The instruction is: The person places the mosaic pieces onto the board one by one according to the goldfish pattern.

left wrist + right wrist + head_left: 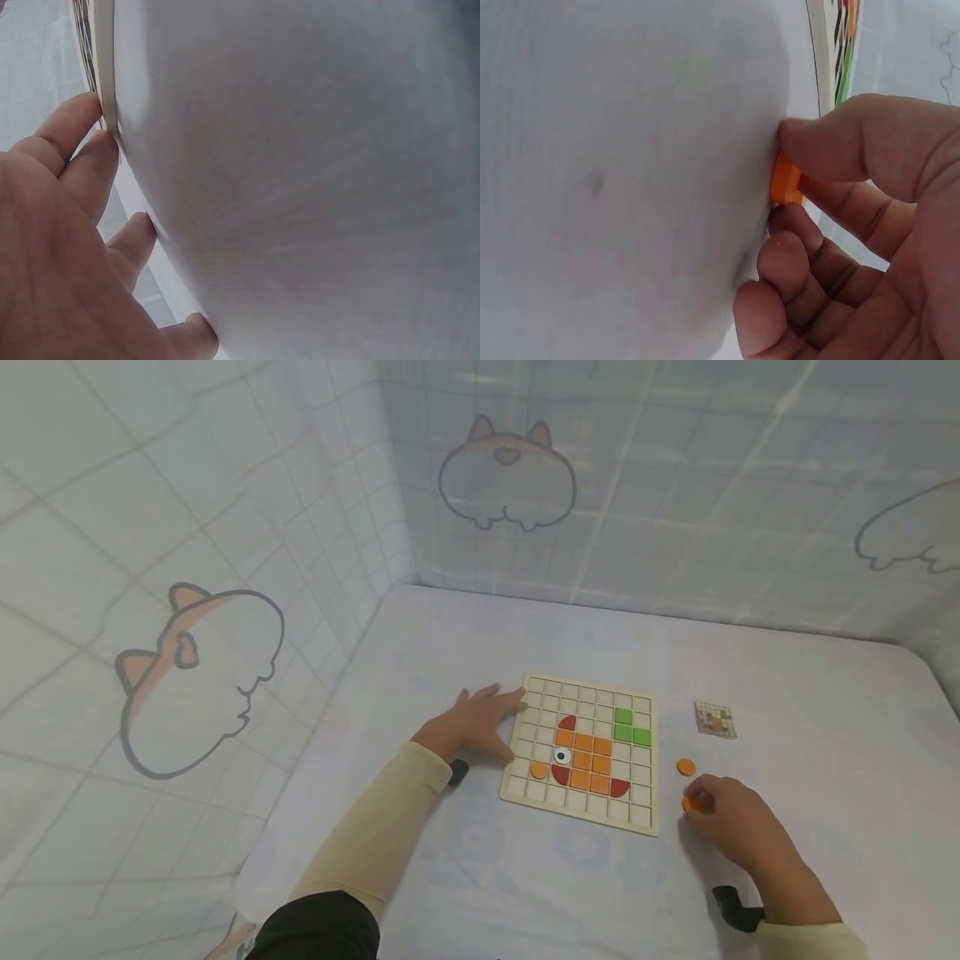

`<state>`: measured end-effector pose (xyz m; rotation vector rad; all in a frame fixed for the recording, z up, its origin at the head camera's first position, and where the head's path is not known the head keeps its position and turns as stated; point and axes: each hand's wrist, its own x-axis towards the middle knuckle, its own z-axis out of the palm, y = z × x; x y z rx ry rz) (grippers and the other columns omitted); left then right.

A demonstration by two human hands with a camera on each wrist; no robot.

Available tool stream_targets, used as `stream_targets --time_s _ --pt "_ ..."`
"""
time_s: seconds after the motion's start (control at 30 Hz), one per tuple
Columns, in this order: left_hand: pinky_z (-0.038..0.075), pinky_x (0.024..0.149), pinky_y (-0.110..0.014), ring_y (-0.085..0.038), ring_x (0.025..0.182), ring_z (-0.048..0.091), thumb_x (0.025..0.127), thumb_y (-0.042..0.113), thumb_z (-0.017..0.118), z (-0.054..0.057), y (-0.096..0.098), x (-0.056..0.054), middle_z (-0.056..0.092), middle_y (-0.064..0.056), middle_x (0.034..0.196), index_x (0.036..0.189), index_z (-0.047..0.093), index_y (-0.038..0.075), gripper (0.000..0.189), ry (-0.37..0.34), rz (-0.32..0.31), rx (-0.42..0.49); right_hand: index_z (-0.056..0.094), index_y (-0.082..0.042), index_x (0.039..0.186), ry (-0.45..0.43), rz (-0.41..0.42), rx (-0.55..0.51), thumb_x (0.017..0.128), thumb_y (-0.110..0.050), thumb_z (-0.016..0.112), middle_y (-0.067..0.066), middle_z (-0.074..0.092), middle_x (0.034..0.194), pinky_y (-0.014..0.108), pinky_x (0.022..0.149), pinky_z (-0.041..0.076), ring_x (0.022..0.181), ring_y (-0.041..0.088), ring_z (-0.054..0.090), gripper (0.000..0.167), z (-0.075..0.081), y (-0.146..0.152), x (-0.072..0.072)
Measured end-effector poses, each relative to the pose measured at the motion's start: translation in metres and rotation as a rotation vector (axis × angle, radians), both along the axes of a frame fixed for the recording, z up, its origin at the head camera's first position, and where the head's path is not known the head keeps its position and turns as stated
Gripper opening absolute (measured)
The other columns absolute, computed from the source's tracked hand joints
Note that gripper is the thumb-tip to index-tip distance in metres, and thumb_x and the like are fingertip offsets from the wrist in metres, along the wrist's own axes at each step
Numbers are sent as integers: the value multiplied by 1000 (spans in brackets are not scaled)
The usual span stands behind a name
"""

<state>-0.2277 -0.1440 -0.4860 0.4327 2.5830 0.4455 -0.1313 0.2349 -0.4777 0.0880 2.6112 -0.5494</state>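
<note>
A square wooden grid board (633, 793) lies on the white surface. On it sit orange squares (582, 760), red quarter-round pieces (619, 787), green squares (623, 732), a white eye disc (562, 756) and an orange disc (538, 770). My left hand (480, 722) rests with spread fingers against the board's left edge. To the right of the board, my right hand (731, 822) pinches an orange round piece (784, 180) between thumb and fingers, low at the white surface. Another orange disc (686, 767) lies just beyond that hand.
A small card (715, 719) with a printed grid picture lies to the right of the board. White fabric walls with a tile pattern and cartoon animal outlines (507, 477) rise behind and on the left.
</note>
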Motion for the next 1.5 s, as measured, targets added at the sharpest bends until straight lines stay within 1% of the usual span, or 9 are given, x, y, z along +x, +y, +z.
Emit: stream_targets --time_s 0.27,0.5,0.6,0.73,0.87,1.0,1.17,1.37,1.5 --pt "2 126 -61 -23 160 8 70 42 81 -4 -1 -2 23 13 169 158 37 36 98 7 -4 7 68 0 115 62 67 28 85 -18 75 17 67 105 49 80 55 91 29 59 36 2 -10 -6" --pt "2 126 -61 -22 160 8 70 43 80 -7 -1 -2 22 14 169 157 38 36 97 9 -6 13 69 -4 112 147 114 -63 85 -19 71 15 65 110 39 73 53 91 28 56 31 18 -46 -16" --pt "2 126 -61 -21 160 8 71 44 80 -8 -2 -2 23 14 169 158 37 37 98 9 -7 13 71 -7 112 169 141 -117 85 -20 70 11 66 113 42 79 55 95 27 57 30 20 -69 -21" --pt "2 126 -60 -21 160 8 71 41 80 -6 -3 -1 23 15 168 158 36 37 97 9 -9 15 73 -11 113 217 200 -207 84 -20 70 7 68 116 51 95 54 105 26 60 31 17 -99 -25" --pt "1 126 -60 -20 160 8 72 40 77 -4 -4 1 23 16 168 158 36 38 96 11 -20 18 74 -13 114 255 271 -256 84 -23 71 2 69 110 44 91 55 98 20 60 32 9 -125 -30" --pt "2 127 -59 -20 159 8 72 39 76 -2 -5 3 26 16 167 158 34 38 96 20 -25 21 76 -15 112 290 323 -260 85 -23 70 -2 71 107 39 86 55 94 17 63 29 3 -148 -39" --pt "2 127 -58 -18 159 8 72 36 75 0 -5 4 31 17 165 159 31 39 98 17 -19 25 76 -16 115 275 328 -256 86 -24 69 -1 72 113 43 93 55 106 19 66 31 5 -169 -46" --pt "1 127 -58 -18 159 8 72 35 76 3 -6 5 30 18 165 159 31 39 98 17 -15 39 76 -17 116 283 384 -172 88 -25 70 -1 73 115 42 91 56 108 20 67 30 5 -186 -52" --pt "0 127 -57 -17 159 7 72 35 75 3 -6 5 29 18 165 159 32 39 98 14 -17 37 78 -19 112 259 383 -122 87 -27 73 -4 73 108 39 83 56 100 16 65 26 3 -193 -56"
